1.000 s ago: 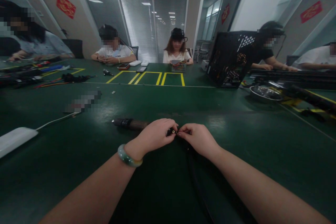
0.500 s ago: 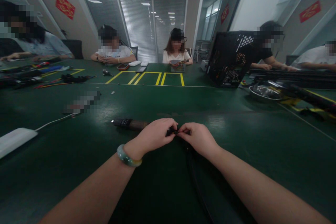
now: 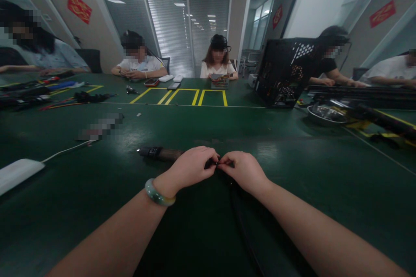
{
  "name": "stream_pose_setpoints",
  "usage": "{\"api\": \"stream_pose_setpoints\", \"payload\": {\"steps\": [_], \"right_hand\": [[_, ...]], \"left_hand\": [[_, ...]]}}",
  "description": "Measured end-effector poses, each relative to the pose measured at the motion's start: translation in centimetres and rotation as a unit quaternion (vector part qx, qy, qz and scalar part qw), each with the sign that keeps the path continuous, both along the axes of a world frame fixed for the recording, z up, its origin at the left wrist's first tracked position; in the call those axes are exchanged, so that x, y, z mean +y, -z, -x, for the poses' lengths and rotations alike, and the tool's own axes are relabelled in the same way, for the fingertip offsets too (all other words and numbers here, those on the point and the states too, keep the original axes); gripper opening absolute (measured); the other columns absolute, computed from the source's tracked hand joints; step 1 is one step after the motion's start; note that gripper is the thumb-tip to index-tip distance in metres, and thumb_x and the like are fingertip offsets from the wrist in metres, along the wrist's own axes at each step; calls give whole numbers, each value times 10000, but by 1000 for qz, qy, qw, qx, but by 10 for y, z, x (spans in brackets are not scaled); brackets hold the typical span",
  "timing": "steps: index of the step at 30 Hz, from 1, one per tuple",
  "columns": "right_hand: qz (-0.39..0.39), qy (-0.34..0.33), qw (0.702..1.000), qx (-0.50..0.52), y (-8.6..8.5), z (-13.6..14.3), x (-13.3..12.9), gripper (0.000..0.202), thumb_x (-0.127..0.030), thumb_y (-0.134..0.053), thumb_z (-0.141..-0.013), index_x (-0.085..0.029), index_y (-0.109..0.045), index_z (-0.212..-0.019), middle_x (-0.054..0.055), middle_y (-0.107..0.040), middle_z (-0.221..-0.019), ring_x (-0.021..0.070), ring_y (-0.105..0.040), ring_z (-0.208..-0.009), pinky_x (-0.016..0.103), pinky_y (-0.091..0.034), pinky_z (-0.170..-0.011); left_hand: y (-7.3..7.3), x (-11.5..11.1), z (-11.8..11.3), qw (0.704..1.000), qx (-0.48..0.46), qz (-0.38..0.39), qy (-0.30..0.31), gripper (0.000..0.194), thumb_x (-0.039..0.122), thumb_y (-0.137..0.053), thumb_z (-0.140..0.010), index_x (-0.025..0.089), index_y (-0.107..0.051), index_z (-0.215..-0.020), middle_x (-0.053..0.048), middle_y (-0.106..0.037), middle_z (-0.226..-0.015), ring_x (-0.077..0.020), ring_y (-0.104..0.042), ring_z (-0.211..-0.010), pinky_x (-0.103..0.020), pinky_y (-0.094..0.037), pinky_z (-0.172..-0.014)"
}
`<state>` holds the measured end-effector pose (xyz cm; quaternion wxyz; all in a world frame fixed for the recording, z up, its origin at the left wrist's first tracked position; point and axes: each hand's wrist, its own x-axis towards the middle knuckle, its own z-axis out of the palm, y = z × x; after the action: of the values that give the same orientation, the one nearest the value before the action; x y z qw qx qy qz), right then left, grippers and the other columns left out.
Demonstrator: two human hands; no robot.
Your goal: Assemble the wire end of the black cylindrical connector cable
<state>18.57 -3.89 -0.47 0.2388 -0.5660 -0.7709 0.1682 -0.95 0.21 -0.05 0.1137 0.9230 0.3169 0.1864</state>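
My left hand, with a green bangle at the wrist, curls its fingers round a small dark piece. Fingertips of my right hand are pinched together against that piece's right end; what they grip is too small to make out. A dark electric screwdriver lies on the green table, its metal tip to the left and its other end hidden behind my left hand. From below my right hand a black cable runs down toward the table's near edge.
A white power strip with a cord lies at the left. Cables are at the back left. Farther right stand a black computer case, a metal bowl and black bars. Several people sit around the table.
My right fingertips have shifted slightly left, closer to my left fingers. The left hand keeps its grip almost unmoved. At the far left, a person's arm has moved.
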Motion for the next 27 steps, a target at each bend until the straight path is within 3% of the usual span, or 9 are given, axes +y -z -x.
{"api": "stream_pose_setpoints", "payload": {"steps": [27], "right_hand": [[49,5,996,76,5,-3,2,97,-283,-633,-842,-257,-724,-866,-27,-715,-823,143,-628,-734,236,-409,-626]], "left_hand": [[2,1,0,1000,-10,7,13,133,184,-610,-829,206,-573,-955,-22,-620,-986,-191,-584,-930,-350,-455,-844]]}}
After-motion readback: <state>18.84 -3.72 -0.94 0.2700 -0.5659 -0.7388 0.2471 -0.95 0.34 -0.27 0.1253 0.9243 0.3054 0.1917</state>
